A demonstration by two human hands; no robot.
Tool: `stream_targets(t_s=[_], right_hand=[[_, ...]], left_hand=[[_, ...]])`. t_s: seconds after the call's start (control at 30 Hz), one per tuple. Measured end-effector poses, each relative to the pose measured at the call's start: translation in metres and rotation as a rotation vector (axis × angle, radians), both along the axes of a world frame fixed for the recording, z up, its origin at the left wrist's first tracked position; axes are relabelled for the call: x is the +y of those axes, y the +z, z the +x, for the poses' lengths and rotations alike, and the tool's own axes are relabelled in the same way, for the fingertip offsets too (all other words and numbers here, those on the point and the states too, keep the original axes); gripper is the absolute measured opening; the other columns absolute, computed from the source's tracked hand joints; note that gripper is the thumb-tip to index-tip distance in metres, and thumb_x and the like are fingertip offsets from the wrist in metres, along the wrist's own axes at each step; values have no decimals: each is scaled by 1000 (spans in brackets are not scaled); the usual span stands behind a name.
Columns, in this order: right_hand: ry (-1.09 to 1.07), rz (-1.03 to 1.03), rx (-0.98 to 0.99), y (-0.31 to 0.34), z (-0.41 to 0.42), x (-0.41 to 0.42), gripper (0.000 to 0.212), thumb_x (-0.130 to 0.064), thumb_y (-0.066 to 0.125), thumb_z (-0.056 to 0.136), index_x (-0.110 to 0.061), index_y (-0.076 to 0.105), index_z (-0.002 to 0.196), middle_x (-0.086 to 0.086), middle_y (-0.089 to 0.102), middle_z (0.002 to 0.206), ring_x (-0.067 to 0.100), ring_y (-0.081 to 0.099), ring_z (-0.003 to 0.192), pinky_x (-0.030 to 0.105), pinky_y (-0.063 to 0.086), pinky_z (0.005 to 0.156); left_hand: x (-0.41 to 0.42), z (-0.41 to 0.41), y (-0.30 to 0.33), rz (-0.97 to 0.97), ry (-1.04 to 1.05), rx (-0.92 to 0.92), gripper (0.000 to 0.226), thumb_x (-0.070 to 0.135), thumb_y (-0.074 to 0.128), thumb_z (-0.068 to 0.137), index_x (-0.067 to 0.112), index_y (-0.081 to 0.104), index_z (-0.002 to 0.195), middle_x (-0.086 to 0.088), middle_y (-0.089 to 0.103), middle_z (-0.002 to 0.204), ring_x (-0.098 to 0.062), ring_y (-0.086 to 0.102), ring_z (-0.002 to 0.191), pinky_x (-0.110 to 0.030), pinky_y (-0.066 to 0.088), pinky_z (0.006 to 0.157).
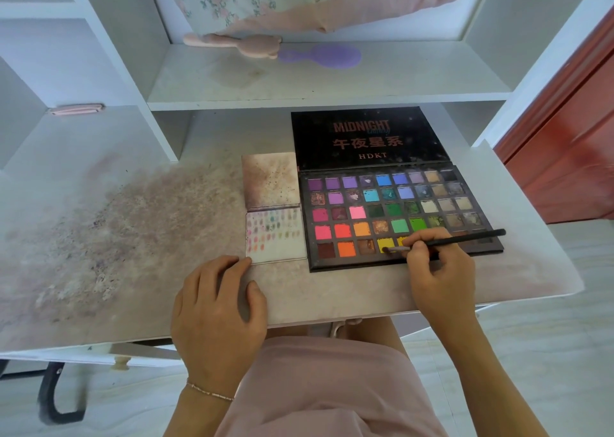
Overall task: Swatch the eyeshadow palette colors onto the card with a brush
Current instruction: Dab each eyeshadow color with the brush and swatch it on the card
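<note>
An open eyeshadow palette with a black lid lies on the right of the desk, with several rows of coloured pans. My right hand pinches a thin black brush, its tip resting in a yellow pan in the bottom row. Left of the palette lies a white card carrying several rows of small colour swatches. My left hand rests flat on the desk at the card's near left corner, fingertips touching its edge.
A stained card or lid lies just behind the white card. The desk is smeared with powder on its left half. On the shelf above lie a pink plush item and a purple hairbrush.
</note>
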State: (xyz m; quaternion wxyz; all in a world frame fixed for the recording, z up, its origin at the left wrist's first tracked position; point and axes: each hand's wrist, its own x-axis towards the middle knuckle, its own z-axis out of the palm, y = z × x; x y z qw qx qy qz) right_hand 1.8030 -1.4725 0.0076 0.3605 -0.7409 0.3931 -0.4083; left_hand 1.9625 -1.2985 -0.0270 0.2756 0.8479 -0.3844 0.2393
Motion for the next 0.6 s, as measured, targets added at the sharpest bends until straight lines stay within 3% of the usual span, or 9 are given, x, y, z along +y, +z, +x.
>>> stream_targets(t_s=[0.27,0.5,0.6], right_hand=[[24,70,-113,3,11,7,18,-21,44,81,-35,53,76,-12,60,69,3,60,71,10,48,61],[223,52,-117,5,45,33,17,-21,50,83,-36,53,74,-4,58,66,11,55,61,14,42,53],[294,62,-83,6,63,43,15,-22,51,82,-37,52,79,-10,60,69,8,58,66,13,45,57]], left_hand=[[0,0,1,7,-2,1,32,25,46,83,8,70,93,-9,67,97,-30,61,87,-35,47,70],[0,0,4,19,0,18,33,26,45,82,7,71,93,-9,67,96,-30,62,87,-35,48,71],[0,0,4,23,1,28,34,27,45,82,8,71,93,-9,67,97,-29,62,87,-34,47,71]])
